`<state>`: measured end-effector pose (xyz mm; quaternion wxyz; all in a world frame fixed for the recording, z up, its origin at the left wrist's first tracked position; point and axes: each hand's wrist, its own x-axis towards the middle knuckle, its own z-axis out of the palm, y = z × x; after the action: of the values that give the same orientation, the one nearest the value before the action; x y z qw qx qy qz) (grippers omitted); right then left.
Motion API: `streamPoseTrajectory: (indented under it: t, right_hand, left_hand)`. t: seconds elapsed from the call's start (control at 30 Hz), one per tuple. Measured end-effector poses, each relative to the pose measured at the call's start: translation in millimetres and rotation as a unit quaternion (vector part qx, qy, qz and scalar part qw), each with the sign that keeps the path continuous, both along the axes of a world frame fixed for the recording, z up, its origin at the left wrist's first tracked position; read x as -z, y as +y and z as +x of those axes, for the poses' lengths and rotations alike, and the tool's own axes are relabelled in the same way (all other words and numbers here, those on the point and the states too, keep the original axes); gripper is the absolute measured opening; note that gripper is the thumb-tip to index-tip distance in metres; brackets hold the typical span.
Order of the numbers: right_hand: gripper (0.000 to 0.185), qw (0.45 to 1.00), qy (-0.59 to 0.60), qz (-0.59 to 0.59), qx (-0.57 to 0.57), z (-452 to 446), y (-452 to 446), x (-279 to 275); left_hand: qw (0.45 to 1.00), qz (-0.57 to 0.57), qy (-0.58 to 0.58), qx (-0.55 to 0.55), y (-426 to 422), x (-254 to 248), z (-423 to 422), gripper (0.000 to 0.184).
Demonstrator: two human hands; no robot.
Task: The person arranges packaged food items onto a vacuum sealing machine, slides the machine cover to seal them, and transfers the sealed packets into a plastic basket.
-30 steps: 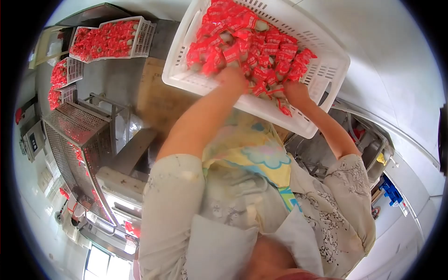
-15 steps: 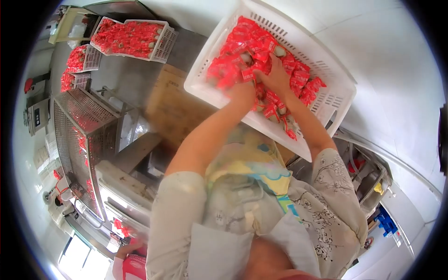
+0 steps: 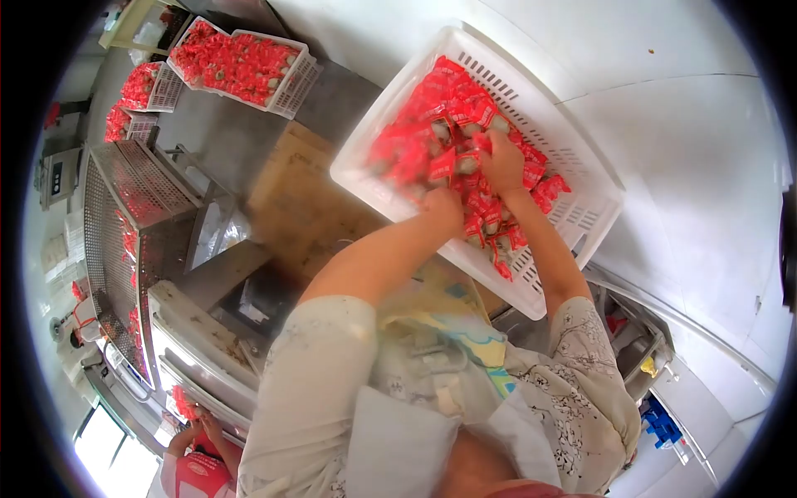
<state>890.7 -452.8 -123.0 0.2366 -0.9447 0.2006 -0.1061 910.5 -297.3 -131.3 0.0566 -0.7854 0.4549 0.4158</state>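
Note:
Both hands are inside a white plastic crate (image 3: 581,199) that holds a heap of red printed packets (image 3: 486,108), with pale contents showing in some. My left hand (image 3: 442,206) is curled at the near side of the heap, its fingertips hidden. My right hand (image 3: 503,162) lies farther in, fingers bent around a red packet near the crate's middle. Another red packet (image 3: 442,165) stands out just beyond my left knuckles. Packets on the left of the heap are blurred.
Below the crate is a brown cardboard sheet (image 3: 290,178). More crates of red packets (image 3: 249,66) stand at the upper left. A perforated metal machine (image 3: 137,178) is at left. A co-worker in a red apron (image 3: 203,471) is at lower left. The white wall (image 3: 689,149) borders the right.
The crate sits slightly lower in view. My left hand has drawn back toward the crate's near edge, while my right hand has shifted a little nearer among the packets.

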Motion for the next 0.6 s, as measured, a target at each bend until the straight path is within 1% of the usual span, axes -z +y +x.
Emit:
streamPoseTrajectory:
  t: [0.1, 0.13, 0.2, 0.3, 0.4, 0.43, 0.5, 0.6]
  right_hand:
    - [0.048, 0.998, -0.046, 0.032, 0.036, 17, -13, -14]
    - [0.054, 0.999, -0.033, 0.002, 0.008, 23, -17, -12]
    - [0.065, 0.997, -0.010, -0.058, -0.044, 37, -22, -7]
    - [0.066, 0.981, 0.188, -0.042, -0.007, 61, -12, -18]
    - [0.058, 0.956, 0.283, -0.077, 0.009, 78, 0, -24]
    - [0.055, 0.956, 0.281, -0.087, 0.000, 81, -1, -19]
    - [0.047, 0.955, 0.276, -0.107, -0.012, 85, -8, -2]
    - [0.036, 0.984, 0.136, -0.111, -0.033, 58, -18, 12]
  left_hand:
    - [0.996, -0.026, -0.055, 0.068, -2, 25, 3, 0.030]
    - [0.997, -0.026, -0.048, 0.055, -2, 31, 3, 0.028]
    - [0.999, -0.024, -0.035, 0.032, -3, 10, 9, 0.024]
    - [0.997, -0.040, -0.047, 0.037, -4, 6, 6, 0.021]
    - [0.996, -0.057, -0.022, 0.061, -8, 2, 2, 0.020]
    - [0.995, -0.064, -0.022, 0.071, -7, -2, -1, 0.018]
    - [0.992, -0.080, -0.023, 0.097, -5, -29, 1, 0.016]
    - [0.994, -0.096, -0.018, 0.056, -1, -58, 7, 0.013]
